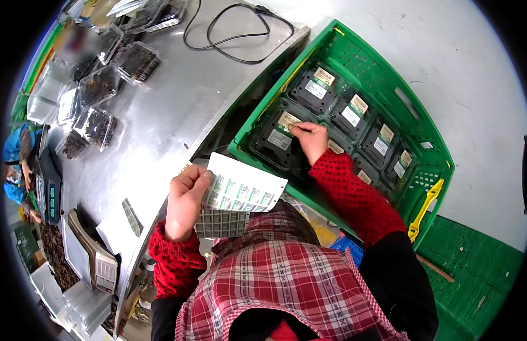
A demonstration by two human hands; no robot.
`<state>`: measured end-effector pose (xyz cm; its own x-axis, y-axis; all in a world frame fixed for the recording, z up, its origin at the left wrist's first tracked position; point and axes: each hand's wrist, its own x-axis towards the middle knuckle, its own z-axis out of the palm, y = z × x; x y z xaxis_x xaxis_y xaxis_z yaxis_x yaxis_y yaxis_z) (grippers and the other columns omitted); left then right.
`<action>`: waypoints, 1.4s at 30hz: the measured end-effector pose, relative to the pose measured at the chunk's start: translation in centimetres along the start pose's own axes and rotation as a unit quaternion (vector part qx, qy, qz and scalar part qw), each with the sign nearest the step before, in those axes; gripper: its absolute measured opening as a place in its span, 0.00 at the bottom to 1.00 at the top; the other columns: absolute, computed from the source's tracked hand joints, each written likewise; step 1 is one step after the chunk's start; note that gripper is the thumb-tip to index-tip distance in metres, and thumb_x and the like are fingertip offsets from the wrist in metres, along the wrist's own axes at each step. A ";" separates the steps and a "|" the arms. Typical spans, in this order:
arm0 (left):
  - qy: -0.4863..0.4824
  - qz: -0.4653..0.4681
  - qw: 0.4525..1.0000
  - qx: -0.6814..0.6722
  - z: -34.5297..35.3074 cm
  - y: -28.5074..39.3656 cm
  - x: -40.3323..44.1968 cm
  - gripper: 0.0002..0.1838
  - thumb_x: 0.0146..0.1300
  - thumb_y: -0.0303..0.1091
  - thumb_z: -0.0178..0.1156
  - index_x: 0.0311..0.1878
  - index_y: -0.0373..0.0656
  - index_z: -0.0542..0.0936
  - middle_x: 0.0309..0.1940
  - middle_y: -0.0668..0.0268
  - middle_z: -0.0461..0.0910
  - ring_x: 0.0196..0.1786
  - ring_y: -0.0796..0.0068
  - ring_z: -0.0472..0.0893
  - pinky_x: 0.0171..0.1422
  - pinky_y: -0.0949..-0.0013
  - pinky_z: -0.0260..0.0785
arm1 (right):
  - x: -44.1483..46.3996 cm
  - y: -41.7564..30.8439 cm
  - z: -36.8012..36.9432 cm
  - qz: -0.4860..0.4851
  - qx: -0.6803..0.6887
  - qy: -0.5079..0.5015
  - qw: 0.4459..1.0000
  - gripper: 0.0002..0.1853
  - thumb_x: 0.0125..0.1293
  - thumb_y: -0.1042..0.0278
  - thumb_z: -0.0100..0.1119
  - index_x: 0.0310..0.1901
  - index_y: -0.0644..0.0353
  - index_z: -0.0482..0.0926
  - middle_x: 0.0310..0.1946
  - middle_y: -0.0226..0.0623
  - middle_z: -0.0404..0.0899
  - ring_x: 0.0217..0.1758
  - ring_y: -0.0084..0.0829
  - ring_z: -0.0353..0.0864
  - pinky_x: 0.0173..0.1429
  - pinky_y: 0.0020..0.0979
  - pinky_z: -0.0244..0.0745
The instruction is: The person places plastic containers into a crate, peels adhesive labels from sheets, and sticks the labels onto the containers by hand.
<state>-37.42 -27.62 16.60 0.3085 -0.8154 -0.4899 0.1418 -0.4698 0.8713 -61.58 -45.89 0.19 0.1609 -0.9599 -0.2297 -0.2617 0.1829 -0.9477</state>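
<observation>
My left hand point(186, 196) grips a white sheet of stickers point(246, 181) by its left edge, thumb on top; rows of small green-and-white labels show on its lower part. A dark gridded sheet point(223, 223) shows just below it. Over the green crate point(382, 65), my right hand point(310, 139) has its fingers pinched at a beige-and-green label point(288, 120) on a clear-lidded black container point(270, 139). That container also bears a white label point(279, 140). Several similar labelled containers point(350, 115) sit in rows inside the crate; my right hand and sleeve partly cover some.
A metal table point(161, 96) on the left carries clear boxes with dark contents point(100, 85), a black cable point(235, 34) and a weighing scale point(93, 256). Another person's arm point(26, 153) is at the far left, near a second scale point(46, 179). A yellow strap point(427, 209) lies on the crate's corner.
</observation>
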 end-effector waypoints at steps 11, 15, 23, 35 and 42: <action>0.198 0.429 0.849 0.235 -2.5 5.9 -10.0 0.09 0.51 0.18 0.53 0.35 0.38 0.79 0.22 0.61 0.76 0.23 0.61 0.75 0.29 0.66 0.69 | 3.3 1.3 -3.6 -0.126 -0.239 -0.071 0.960 0.14 0.55 0.64 0.74 0.34 0.64 0.79 0.29 0.45 0.83 0.32 0.37 0.83 0.39 0.37 0.76; 0.099 0.694 0.671 0.242 -4.8 8.4 -12.1 0.06 0.55 0.24 0.58 0.35 0.37 0.82 0.30 0.59 0.83 0.27 0.65 0.81 0.36 0.66 0.75 | -0.4 -5.7 -3.1 -0.119 -0.059 -0.042 0.990 0.06 0.66 0.75 0.65 0.40 0.63 0.78 0.31 0.26 0.78 0.33 0.15 0.75 0.37 0.19 0.69; 0.193 0.740 0.620 0.175 -11.4 9.3 -11.2 0.08 0.62 0.28 0.58 0.43 0.40 0.73 0.28 0.60 0.82 0.26 0.67 0.80 0.36 0.65 0.76 | -4.4 -19.6 9.3 -0.304 -0.069 -0.059 0.948 0.07 0.67 0.78 0.62 0.44 0.65 0.76 0.36 0.31 0.79 0.38 0.18 0.78 0.44 0.22 0.74; 0.485 0.062 0.872 -0.020 -37.3 -8.3 15.9 0.39 0.57 0.53 0.71 0.59 0.26 0.73 0.51 0.48 0.79 0.49 0.60 0.80 0.54 0.62 0.72 | 17.0 -15.6 37.3 -0.281 -0.245 -0.135 0.918 0.32 0.61 0.52 0.69 0.56 0.73 0.73 0.48 0.52 0.79 0.49 0.43 0.80 0.54 0.38 0.74; 0.574 0.111 0.800 0.135 -39.5 -9.2 21.6 0.47 0.51 0.44 0.74 0.68 0.27 0.62 0.61 0.42 0.70 0.66 0.42 0.67 0.71 0.53 0.60 | 19.1 -19.5 45.4 -0.081 -0.398 -0.212 0.889 0.38 0.57 0.50 0.72 0.55 0.78 0.72 0.47 0.56 0.82 0.49 0.44 0.83 0.55 0.38 0.75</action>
<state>5.10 -27.49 -0.85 0.9804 -0.1143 0.1607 -0.1971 -0.5384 0.8193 -10.16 -58.15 4.16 0.5584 -0.7620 -0.3279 -0.7656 -0.3212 -0.5574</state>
